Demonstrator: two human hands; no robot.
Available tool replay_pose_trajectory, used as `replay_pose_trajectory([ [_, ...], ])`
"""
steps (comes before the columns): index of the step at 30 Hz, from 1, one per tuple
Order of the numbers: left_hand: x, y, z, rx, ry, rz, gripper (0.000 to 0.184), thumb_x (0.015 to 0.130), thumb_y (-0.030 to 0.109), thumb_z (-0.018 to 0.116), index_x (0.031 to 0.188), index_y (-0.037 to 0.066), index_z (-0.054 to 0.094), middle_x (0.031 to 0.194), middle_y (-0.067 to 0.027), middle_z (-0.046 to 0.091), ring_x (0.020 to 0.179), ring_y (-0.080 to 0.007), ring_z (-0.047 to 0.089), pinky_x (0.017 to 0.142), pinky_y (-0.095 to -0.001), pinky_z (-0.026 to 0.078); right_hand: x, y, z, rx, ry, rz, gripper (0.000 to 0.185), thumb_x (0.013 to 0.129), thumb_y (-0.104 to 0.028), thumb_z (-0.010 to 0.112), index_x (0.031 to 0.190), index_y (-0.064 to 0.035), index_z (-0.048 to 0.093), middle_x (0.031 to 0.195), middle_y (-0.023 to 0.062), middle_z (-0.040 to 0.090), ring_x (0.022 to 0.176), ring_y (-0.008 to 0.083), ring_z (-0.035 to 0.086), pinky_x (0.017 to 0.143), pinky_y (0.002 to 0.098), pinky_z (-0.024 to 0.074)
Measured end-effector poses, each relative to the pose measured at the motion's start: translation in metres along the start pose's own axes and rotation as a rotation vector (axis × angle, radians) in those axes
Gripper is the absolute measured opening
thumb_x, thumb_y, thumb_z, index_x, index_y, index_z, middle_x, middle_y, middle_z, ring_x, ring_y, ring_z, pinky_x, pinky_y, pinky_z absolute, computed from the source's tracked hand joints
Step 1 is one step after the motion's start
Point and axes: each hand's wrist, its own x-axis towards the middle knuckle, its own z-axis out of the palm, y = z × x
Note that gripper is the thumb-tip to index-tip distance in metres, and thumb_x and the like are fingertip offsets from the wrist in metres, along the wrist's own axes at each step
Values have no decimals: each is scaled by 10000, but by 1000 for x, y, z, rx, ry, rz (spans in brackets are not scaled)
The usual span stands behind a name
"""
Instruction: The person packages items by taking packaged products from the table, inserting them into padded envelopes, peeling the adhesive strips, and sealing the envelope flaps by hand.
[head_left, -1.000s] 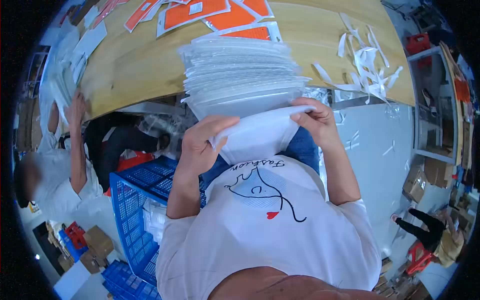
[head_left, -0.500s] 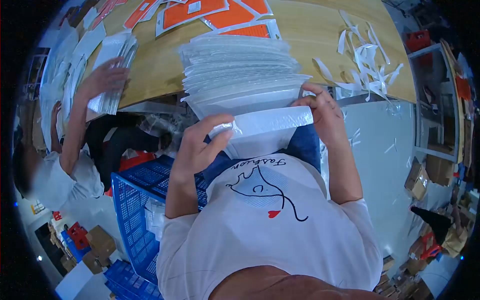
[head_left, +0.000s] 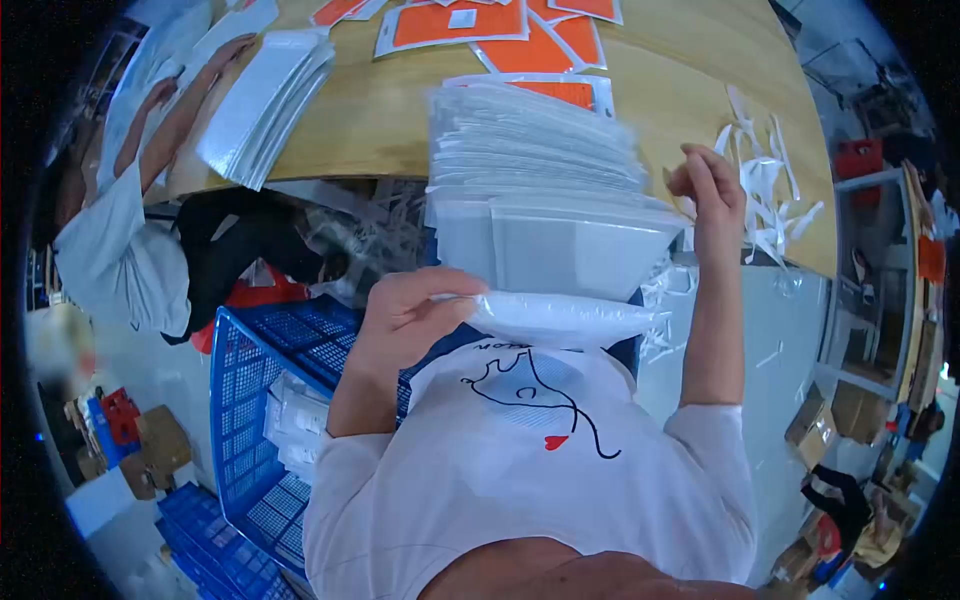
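My left hand (head_left: 425, 315) is closed around the left end of a white padded mailer (head_left: 570, 318), which lies crosswise in front of my shirt, its right end unsupported. My right hand (head_left: 712, 190) is raised off the mailer, over the table's edge at the right. Its fingers are curled in; whatever they hold, if anything, I cannot make out. Just left of it, a tall fanned stack of white mailers (head_left: 540, 150) reaches from the table down toward my lap. White peel-off strips (head_left: 765, 190) lie in a tangle right of my right hand.
Orange items in clear packaging (head_left: 455, 25) lie at the table's (head_left: 370, 110) back. Another pile of mailers (head_left: 265, 105) sits at the left, beside a co-worker's arms (head_left: 185, 115). A blue basket (head_left: 245, 420) holding white packages stands by my left side. Cardboard boxes (head_left: 160, 440) are on the floor.
My right hand has left the mailer and moved up and right toward the strips. The mailer, in my left hand, is lower and nearer my body. The co-worker's arms have moved farther back.
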Motion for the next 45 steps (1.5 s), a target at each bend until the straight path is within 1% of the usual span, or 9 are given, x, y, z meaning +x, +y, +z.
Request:
replay_pose_trajectory([
  [9,-78,44,-65,160,544,273,148,731,44,654,876,14,642,798,-149,663,645,-215,606,630,-314,515,111,35,64,-669,-289,-162,336,830,-148,632,1124,11,595,824,66,640,750,132,582,687,227,468],
  [16,-276,146,-153,889,1009,-484,265,888,149,566,1111,10,598,1024,-102,622,883,-209,564,796,-290,453,126,50,85,-1245,-368,-92,389,802,-153,667,1139,22,584,872,94,639,771,147,587,692,239,471],
  [19,-279,116,-148,1359,1179,-744,296,919,157,547,1179,17,573,1107,-113,614,918,-209,576,817,-296,460,144,78,77,-698,-358,83,394,789,-144,680,1132,27,585,872,98,635,774,150,584,689,238,470],
  [26,-134,54,-91,998,750,-394,279,896,150,581,1148,31,600,1058,-112,633,927,-233,602,829,-314,475,164,13,17,49,-26,-86,237,806,-100,671,1019,4,654,867,45,642,772,114,572,670,214,454],
  [31,-45,35,-72,821,680,91,230,845,76,628,1072,38,621,1074,-106,627,895,-230,603,789,-303,485,106,-118,-28,-65,-70,-579,256,838,-118,666,1079,-32,649,989,78,677,869,136,615,808,231,448],
  [34,4,42,-47,846,527,350,424,759,50,682,1165,49,558,1164,-116,583,974,-249,581,819,-317,484,42,-178,-29,-390,214,-750,214,854,-107,638,1058,-47,653,1023,111,672,900,167,627,863,300,449],
  [38,54,75,-9,911,406,739,712,664,235,778,1265,25,460,1256,-169,518,1099,-313,528,942,-392,421,-10,-222,-40,-589,-8,-972,206,835,-103,598,1011,-16,660,974,128,630,864,202,574,816,299,410],
  [41,62,96,23,816,185,730,751,638,232,802,1267,3,462,1193,-153,566,1014,-282,572,847,-351,472,-34,-229,-22,-677,-448,-1099,163,783,-114,629,929,-51,665,805,107,613,732,222,536,687,290,415],
  [45,45,72,44,436,-198,439,393,798,189,669,1126,-5,569,860,-106,626,670,-241,572,609,-313,441,-68,-186,44,-432,-81,-997,256,695,-82,711,944,-55,662,878,129,618,747,234,547,690,323,448],
])
